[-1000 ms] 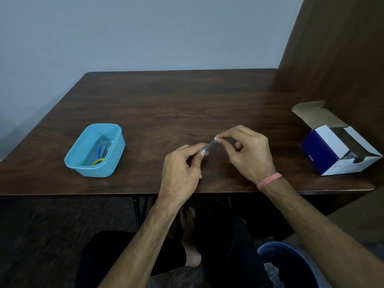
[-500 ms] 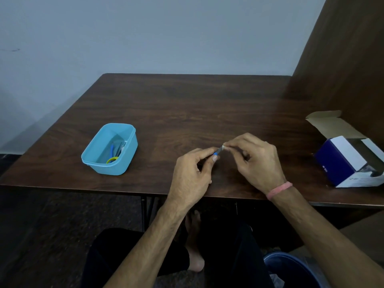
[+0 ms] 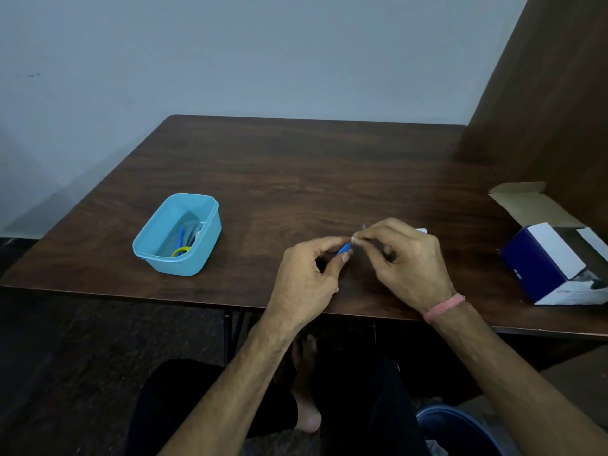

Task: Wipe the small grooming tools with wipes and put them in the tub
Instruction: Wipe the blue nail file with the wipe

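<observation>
Over the near edge of the dark wooden table (image 3: 296, 179), the left hand (image 3: 304, 284) pinches a small blue-handled grooming tool (image 3: 345, 248) between thumb and forefinger, its other fingers curled under. The right hand (image 3: 408, 261) pinches a small white wipe (image 3: 354, 239) against the tool's far end; the tool's tip is hidden, probably inside the wipe. To the left, well apart from the hands, sits the light blue tub (image 3: 148, 255), holding a few tools, one with a yellow loop (image 3: 181, 251). At the right edge stands an open blue and white box (image 3: 546, 261).
</observation>
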